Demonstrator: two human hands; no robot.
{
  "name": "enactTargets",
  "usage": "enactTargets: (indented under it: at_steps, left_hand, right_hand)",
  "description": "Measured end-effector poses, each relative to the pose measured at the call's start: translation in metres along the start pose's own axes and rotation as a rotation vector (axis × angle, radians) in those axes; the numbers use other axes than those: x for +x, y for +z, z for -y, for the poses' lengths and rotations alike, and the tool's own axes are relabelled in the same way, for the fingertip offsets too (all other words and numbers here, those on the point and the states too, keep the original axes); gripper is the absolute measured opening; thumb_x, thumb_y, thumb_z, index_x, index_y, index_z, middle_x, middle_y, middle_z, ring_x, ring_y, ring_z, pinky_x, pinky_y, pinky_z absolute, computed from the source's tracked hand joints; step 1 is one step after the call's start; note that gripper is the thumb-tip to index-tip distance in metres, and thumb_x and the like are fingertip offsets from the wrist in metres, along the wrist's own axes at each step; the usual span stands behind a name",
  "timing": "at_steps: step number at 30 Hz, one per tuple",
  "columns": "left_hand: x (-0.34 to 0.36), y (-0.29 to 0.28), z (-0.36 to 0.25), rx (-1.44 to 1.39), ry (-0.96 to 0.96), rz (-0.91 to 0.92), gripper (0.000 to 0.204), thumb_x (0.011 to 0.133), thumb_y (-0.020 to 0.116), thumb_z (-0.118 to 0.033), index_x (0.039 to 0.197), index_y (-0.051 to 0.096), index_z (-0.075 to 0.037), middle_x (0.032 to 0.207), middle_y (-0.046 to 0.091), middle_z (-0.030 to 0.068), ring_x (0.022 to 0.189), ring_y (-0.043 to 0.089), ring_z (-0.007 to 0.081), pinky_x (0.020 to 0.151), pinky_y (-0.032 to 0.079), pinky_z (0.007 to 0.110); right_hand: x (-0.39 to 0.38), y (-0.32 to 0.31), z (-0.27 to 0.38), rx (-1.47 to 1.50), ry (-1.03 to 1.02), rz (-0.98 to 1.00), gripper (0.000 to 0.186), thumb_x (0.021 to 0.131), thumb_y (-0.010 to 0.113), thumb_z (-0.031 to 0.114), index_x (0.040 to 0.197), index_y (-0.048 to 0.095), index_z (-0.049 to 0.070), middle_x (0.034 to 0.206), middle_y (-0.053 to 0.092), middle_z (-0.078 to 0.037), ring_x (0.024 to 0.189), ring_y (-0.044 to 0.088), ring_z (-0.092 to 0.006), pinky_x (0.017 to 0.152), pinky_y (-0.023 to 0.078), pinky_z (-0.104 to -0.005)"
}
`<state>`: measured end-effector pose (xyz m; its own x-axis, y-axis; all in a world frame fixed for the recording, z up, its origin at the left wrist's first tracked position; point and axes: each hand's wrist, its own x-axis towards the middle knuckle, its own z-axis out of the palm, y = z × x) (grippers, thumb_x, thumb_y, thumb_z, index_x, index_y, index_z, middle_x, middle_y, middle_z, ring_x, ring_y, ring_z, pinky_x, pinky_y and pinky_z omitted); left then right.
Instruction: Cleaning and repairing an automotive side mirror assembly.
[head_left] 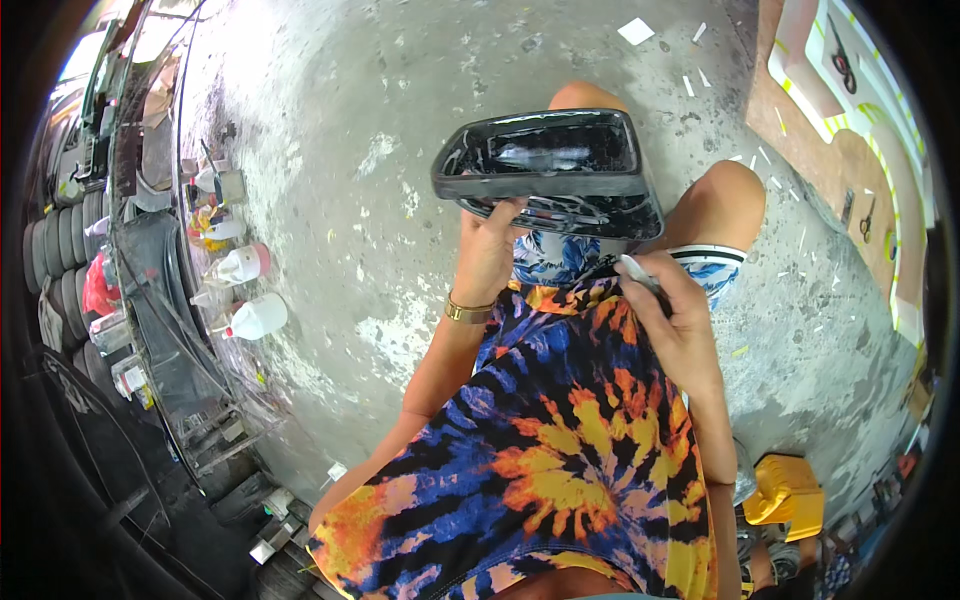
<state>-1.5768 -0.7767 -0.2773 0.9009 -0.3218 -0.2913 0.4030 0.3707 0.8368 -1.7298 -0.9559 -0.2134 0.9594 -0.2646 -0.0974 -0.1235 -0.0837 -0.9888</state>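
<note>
A black car side mirror housing [540,187], hollow and with no glass visible in its wide opening, is held up over my knees. My left hand [486,246] grips its lower edge, thumb on the near side and the other fingers mostly hidden beneath. Some whitish streaks or reflections show inside the housing. Below its right end, close to my lap, my right hand [676,312] pinches a small pale grey piece [638,272] between thumb and fingers. What that piece is made of cannot be made out. It appears apart from the housing.
White plastic jugs [258,316] stand on the left beside a rack, with stacked tyres [62,245] beyond. To the right lies a brown board [845,195] with a white taped panel, black scissors [842,68] and smaller scissors [867,216]. A yellow container [784,497] sits lower right.
</note>
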Motion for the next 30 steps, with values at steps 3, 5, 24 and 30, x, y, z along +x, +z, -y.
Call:
enactTargets:
  at_steps: [3, 5, 24, 30]
  left_hand:
    - [-0.008, 0.009, 0.002, -0.043, -0.031, 0.007, 0.028, 0.089, 0.053, 0.005, 0.115, 0.051, -0.005, 0.104, 0.064, 0.0074, 0.098, 0.065, 0.0177, 0.084, 0.060, 0.041]
    - [-0.007, 0.008, 0.005, -0.057, -0.040, 0.013, 0.029, 0.090, 0.053, 0.005, 0.116, 0.049, -0.006, 0.104, 0.064, 0.0072, 0.099, 0.065, 0.0175, 0.085, 0.060, 0.041]
    - [-0.006, -0.057, -0.046, 0.262, -0.269, 0.680, 0.098, 0.080, 0.074, -0.003, 0.155, 0.012, -0.014, 0.149, 0.035, 0.0170, 0.133, 0.044, 0.0317, 0.103, 0.045, 0.046]
    - [0.005, -0.041, -0.052, 0.322, -0.406, 0.393, 0.064, 0.093, 0.052, -0.036, 0.142, 0.038, 0.003, 0.137, 0.049, 0.0263, 0.127, 0.050, 0.0384, 0.100, 0.047, 0.049]
  right_hand:
    - [0.015, 0.016, -0.004, -0.247, -0.172, -0.017, 0.020, 0.091, 0.060, 0.007, 0.110, 0.059, 0.001, 0.113, 0.060, -0.014, 0.085, 0.064, -0.0336, 0.070, 0.051, -0.0337]
    - [0.022, 0.025, -0.015, -0.290, -0.149, -0.024, 0.021, 0.091, 0.060, 0.008, 0.111, 0.059, 0.002, 0.115, 0.060, -0.013, 0.088, 0.064, -0.0344, 0.071, 0.052, -0.0359]
    - [0.029, 0.020, -0.086, -0.704, -0.260, 0.051, 0.026, 0.087, 0.061, 0.009, 0.112, 0.060, 0.003, 0.123, 0.062, -0.011, 0.096, 0.066, -0.0318, 0.077, 0.057, -0.0412]
    - [0.032, 0.013, -0.075, -0.785, -0.290, 0.114, 0.030, 0.085, 0.058, 0.005, 0.115, 0.058, 0.003, 0.120, 0.061, -0.013, 0.095, 0.065, -0.0336, 0.074, 0.056, -0.0428]
